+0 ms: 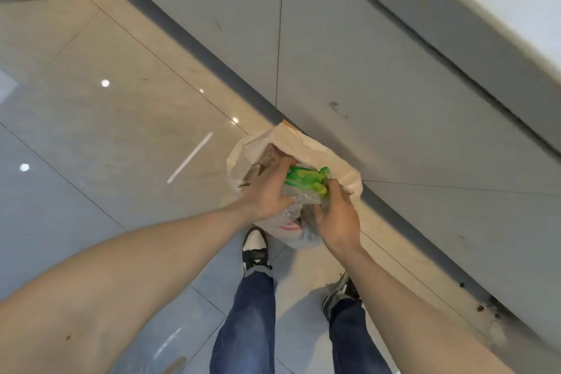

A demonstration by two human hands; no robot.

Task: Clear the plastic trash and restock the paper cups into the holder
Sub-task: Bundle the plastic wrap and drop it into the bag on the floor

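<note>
Plastic trash [303, 188], crinkled clear film with a glossy green wrapper, clamped between fingers of left hand [268, 191] and right hand [335, 215], above open paper bag [306, 146].

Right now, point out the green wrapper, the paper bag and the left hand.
green wrapper [306, 180], head view, its crumpled middle
paper bag [306, 147], head view, far wall
left hand [268, 191], head view, its back

Glossy tiled floor [121, 118] meets grey cabinet fronts [379, 70]; sneakers [256, 247] below.
</note>
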